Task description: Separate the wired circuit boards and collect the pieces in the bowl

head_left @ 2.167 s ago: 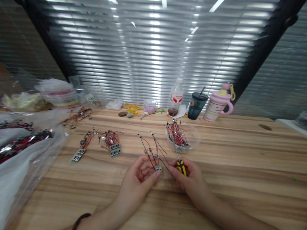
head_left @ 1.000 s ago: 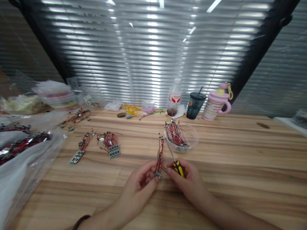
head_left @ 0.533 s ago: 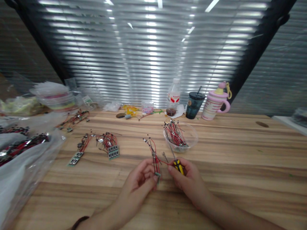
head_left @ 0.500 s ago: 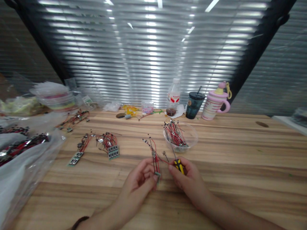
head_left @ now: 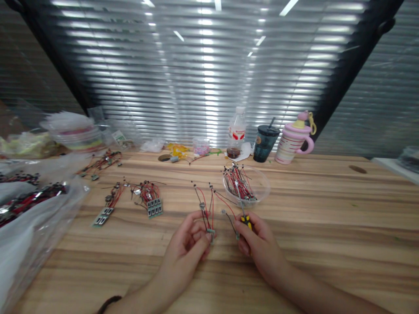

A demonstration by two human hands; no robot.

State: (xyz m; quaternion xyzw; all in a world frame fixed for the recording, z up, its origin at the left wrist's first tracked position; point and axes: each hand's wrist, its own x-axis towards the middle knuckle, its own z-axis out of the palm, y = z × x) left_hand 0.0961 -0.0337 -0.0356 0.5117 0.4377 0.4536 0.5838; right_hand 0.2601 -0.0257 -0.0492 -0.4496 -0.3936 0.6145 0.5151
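Observation:
My left hand pinches a small green circuit board, from which thin red and black wires with tiny parts at their ends stand up. Closed in my right hand is a screwdriver with a yellow-and-black handle, its thin shaft pointing away from me. The same fingers also grip another small wired circuit board, partly hidden by them. Just beyond, a clear plastic bowl holds a tangle of wired boards.
On the left lie wired circuit-board bunches and boards, beside a plastic bag of similar parts. Along the back stand a bottle, a dark tumbler and a pink-striped mug. Blinds hang behind the wooden table.
My hands have moved slightly apart. The wired board in my right hand now stands separate from the one in my left, whose wires have spread out.

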